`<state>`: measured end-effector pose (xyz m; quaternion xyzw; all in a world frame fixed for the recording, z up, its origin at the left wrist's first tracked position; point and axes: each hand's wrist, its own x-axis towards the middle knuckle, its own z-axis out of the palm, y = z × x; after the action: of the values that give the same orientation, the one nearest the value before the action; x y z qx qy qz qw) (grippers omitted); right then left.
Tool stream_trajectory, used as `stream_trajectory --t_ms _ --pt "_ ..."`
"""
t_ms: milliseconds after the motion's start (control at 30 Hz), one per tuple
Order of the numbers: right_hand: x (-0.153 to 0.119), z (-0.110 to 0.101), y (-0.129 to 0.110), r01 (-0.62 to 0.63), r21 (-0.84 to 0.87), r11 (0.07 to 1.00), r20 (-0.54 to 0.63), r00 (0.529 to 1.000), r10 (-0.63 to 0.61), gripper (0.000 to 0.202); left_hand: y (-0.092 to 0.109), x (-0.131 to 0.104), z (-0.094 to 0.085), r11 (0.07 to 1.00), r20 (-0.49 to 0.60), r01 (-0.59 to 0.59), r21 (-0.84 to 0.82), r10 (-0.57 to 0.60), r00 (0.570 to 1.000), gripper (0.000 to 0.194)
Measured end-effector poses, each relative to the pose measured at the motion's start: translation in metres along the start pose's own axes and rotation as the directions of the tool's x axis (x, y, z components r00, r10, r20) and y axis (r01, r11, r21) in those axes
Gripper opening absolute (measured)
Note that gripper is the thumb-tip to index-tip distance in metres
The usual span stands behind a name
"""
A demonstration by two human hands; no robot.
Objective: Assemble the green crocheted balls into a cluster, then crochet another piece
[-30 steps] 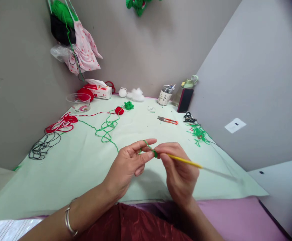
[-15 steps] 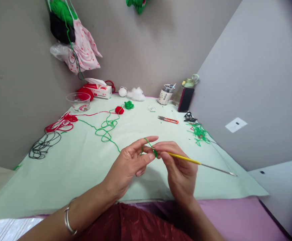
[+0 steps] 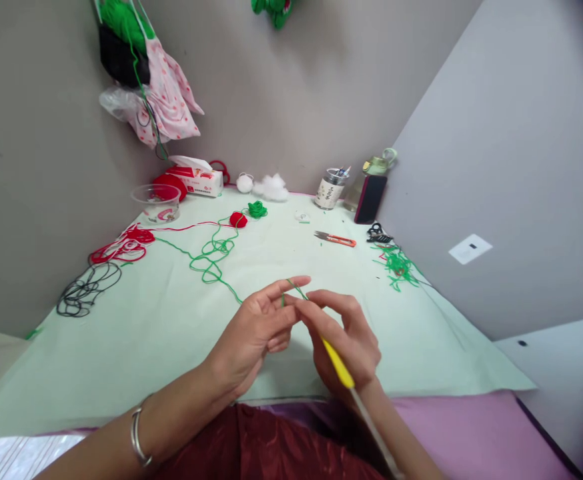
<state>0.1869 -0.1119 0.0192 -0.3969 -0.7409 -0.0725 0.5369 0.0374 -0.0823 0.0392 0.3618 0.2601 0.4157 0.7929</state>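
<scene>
Green yarn (image 3: 294, 287) runs over the raised index finger of my left hand (image 3: 256, 333), whose thumb and other fingers are pinched together. My right hand (image 3: 349, 340) grips a crochet hook (image 3: 337, 363) with a yellow handle; its metal shaft slants down toward my right forearm. The fingertips of both hands meet, and they hide the hook's working tip and the small green crochet piece. From my left hand the strand leads back across the table to loose green loops (image 3: 214, 257).
Thread snips (image 3: 335, 239) lie beyond my hands. Green scraps (image 3: 399, 267) and a black clip (image 3: 379, 233) are at right, near a phone (image 3: 370, 199) and a pen tin (image 3: 330, 190). Red yarn (image 3: 136, 241), black yarn (image 3: 89, 287) and a clear tub (image 3: 157, 203) stand left.
My right hand has turned, swinging the hook's rear end from pointing right to pointing down toward me. Its fingers now cover the green piece. My left hand has barely moved.
</scene>
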Motion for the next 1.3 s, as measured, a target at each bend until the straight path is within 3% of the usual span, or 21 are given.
stream_trajectory --t_ms 67,133,233,333,633,1000,1300 --pt "0.004 0.000 0.000 -0.138 0.187 0.973 -0.048 0.988 0.149 0.028 0.001 0.000 0.000 0.998 0.041 0.060 -0.038 -0.058 0.997 0.037" --pt "0.008 -0.001 0.000 -0.262 0.424 0.867 -0.065 0.946 0.317 0.026 0.002 0.001 0.000 0.998 0.038 0.049 -0.045 -0.048 0.998 0.034" --pt "0.012 0.000 0.001 -0.335 0.587 0.737 0.014 0.915 0.404 0.023 0.003 0.001 0.001 1.000 0.022 -0.026 0.002 0.026 0.999 0.030" --pt "0.011 0.002 0.001 -0.347 0.573 0.743 0.062 0.922 0.383 0.021 0.002 0.001 0.002 0.995 0.045 -0.066 0.072 0.063 0.997 0.029" --pt "0.013 0.000 -0.002 -0.329 0.507 0.797 -0.011 0.922 0.388 0.021 0.001 0.002 -0.001 0.986 -0.019 -0.091 0.137 0.095 0.995 0.033" --pt "0.011 0.002 0.002 -0.379 0.627 0.680 0.002 0.874 0.485 0.019 0.006 0.002 -0.002 0.988 -0.035 -0.104 0.112 0.109 0.993 0.035" --pt "0.011 0.005 -0.001 -0.348 0.610 0.712 -0.074 0.870 0.488 0.019 0.005 0.000 -0.003 0.984 -0.036 -0.127 0.123 0.132 0.991 0.028"
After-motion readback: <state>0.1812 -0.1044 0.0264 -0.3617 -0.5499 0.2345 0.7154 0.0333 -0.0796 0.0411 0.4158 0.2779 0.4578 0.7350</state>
